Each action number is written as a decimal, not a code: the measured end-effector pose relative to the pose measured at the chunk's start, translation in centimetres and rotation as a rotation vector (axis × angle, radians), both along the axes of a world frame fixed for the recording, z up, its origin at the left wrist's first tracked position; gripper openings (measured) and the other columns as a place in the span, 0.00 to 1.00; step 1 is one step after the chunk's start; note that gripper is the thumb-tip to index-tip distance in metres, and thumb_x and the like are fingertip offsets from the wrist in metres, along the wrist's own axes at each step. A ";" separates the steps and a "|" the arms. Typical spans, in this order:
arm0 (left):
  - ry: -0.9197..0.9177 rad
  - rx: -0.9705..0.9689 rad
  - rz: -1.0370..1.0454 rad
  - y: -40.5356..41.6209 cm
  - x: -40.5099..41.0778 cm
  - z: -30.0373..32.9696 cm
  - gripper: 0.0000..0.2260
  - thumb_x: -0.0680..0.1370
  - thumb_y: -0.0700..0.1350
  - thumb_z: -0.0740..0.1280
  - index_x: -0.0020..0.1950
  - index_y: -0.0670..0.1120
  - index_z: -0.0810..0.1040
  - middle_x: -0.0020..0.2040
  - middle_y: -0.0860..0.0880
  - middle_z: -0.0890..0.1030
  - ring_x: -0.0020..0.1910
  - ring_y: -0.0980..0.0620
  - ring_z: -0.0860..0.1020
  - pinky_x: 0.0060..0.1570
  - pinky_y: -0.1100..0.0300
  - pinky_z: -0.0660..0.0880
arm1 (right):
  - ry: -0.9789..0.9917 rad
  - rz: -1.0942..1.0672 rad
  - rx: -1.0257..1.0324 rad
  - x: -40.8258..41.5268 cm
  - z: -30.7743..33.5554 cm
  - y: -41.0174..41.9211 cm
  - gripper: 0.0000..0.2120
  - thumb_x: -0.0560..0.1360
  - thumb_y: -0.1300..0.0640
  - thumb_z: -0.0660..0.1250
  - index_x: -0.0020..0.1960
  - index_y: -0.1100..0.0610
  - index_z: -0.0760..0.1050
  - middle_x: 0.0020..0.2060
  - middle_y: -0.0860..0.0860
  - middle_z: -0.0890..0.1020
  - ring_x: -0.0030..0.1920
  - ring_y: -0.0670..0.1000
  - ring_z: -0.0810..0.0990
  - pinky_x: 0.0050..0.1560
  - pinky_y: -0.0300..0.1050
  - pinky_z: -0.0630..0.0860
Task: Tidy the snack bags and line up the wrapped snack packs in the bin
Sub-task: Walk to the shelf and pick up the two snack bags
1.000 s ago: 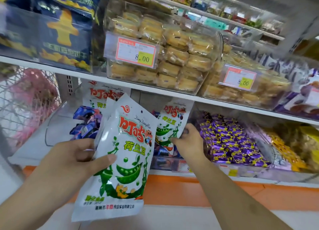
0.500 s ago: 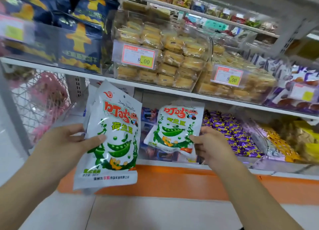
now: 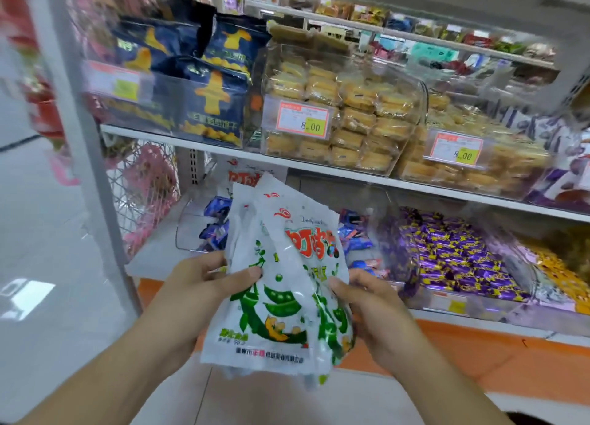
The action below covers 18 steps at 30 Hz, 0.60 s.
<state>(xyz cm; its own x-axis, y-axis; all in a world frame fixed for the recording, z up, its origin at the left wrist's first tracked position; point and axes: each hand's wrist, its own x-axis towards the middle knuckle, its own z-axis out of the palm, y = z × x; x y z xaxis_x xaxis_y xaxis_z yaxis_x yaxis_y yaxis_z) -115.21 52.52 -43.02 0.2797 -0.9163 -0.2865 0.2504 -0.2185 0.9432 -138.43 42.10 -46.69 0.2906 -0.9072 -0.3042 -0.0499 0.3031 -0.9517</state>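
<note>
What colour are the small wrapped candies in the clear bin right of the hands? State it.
Purple with yellow print: the small wrapped candies, seen in the head view.

A red-framed price tag (image 3: 302, 119) on the clear bin of yellow cakes (image 3: 343, 113) reads "8.00". A second price tag (image 3: 455, 147) on the neighbouring cake bin (image 3: 472, 166) also reads "8.00". Red Chinese characters and small print on the pea snack bag (image 3: 281, 297) are too blurred to read.
</note>
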 end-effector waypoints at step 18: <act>-0.291 -0.093 0.083 -0.2 -2.0 0.9 0.12 0.74 0.57 0.75 0.57 0.58 0.84 0.47 0.61 0.89 0.43 0.62 0.87 0.49 0.57 0.82 | 0.077 -0.057 -0.079 3.4 -1.7 1.4 0.10 0.78 0.51 0.75 0.49 0.58 0.80 0.43 0.59 0.88 0.44 0.59 0.88 0.42 0.60 0.85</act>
<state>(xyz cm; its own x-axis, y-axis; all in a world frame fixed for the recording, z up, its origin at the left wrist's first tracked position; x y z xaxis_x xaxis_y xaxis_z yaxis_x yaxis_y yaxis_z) -117.21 52.36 -42.11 0.4122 -0.9057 -0.0993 -0.0193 -0.1177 0.9929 -135.04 43.51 -48.35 0.2162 -0.9436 -0.2507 -0.1087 0.2319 -0.9666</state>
